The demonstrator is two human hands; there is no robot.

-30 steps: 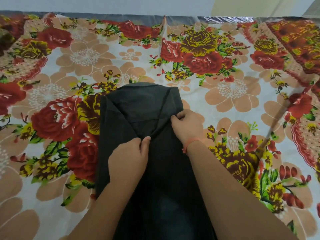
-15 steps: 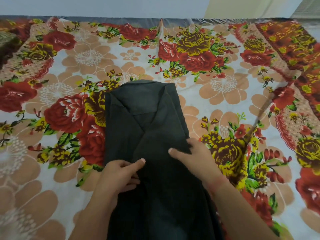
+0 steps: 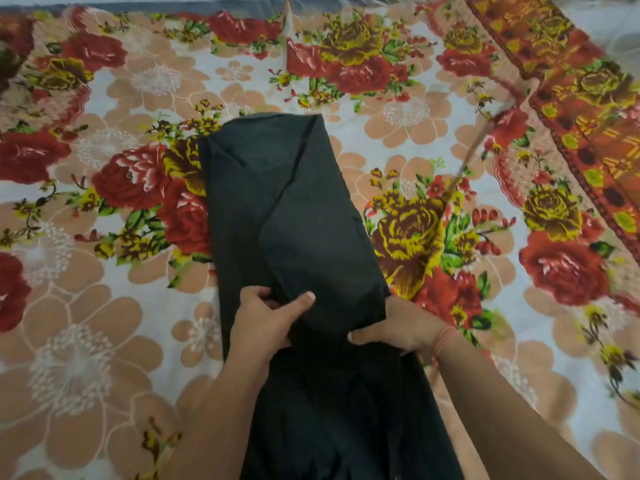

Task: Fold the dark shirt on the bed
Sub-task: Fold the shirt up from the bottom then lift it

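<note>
A bedsheet (image 3: pixel 415 140) with big red, yellow and beige flowers covers the bed. On its middle lies the dark shirt (image 3: pixel 287 209), folded into a long narrow strip; its near end runs out of the picture at the bottom. No label or writing can be read on it. The left hand (image 3: pixel 266 320) pinches a fold of the shirt between thumb and fingers. The right hand (image 3: pixel 398 327) grips the right edge, its fingers hidden under the cloth. A thin orange thread (image 3: pixel 441 341) circles the right wrist.

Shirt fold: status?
Left hand and right hand both pinching the shirt mid-length. Shirt lies as a narrow strip on the bedsheet. Nothing in the way.
</note>
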